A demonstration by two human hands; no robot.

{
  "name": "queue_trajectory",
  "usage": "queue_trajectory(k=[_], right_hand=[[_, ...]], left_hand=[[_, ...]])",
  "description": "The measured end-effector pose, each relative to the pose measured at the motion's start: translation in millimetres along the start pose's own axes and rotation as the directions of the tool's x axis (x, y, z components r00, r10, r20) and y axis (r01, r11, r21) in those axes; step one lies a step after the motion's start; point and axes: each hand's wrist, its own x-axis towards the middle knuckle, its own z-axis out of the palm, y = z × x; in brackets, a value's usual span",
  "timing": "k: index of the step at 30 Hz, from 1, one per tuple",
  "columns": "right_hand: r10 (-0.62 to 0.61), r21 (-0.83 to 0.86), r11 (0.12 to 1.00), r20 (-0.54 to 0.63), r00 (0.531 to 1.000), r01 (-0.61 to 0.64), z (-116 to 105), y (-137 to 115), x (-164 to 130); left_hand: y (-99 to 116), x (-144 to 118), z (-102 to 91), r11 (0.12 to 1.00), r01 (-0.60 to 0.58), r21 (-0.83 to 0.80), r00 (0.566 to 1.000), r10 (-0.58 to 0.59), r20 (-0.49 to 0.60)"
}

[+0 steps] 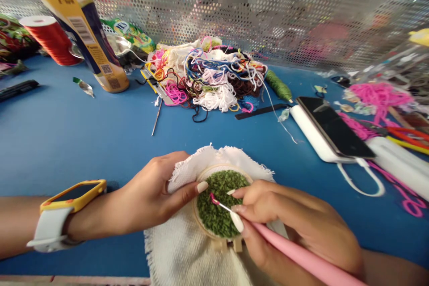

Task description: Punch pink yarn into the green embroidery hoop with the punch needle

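Left hand pins cloth and embroidery hoop flat on table, steadying work. Right hand, fingers pinched round pink punch needle, tip in green loops mid-hoop.

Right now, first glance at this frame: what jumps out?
Front and centre, the right hand pokes a pink punch needle into green loops filling an embroidery hoop, while the left hand steadies the white cloth. Behind, a tangled yarn pile sits mid-table; a phone lies to the right.
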Motion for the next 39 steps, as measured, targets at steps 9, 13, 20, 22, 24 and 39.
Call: queue_trajectory(k=[9,13,20,22,24,39], right_hand=[[-0.013,-0.031,0.999,0.064,0.998,0.015,-1,3,-4],[-0.005,0.007,1.000,0.116,0.993,0.005,-2,3,-4],[0.015,-0.072,0.997,0.134,0.991,-0.005,1,3,-6],[0.015,-0.043,0.999,0.156,0.988,-0.008,0,3,-3],[0.037,-0.003,0.999,0.154,0.987,-0.037,-2,2,1],[0.105,-0.006,0.994,0.213,0.971,-0.106,-5,-2,-2]], left_hand=[[1,1,-0.4,1.000,0.007,-0.003,1.000,-0.007,0.006],[0,1,0.2,1.000,-0.002,0.011,1.000,0.002,-0.009],[0,-1,1.8,0.990,-0.089,0.113,0.995,0.093,-0.033],[0,-2,1.9,0.987,-0.103,0.120,0.994,0.107,-0.031],[0,-2,1.9,0.989,-0.097,0.112,0.994,0.101,-0.030],[1,0,1.9,0.986,-0.123,0.116,0.992,0.126,-0.025]])
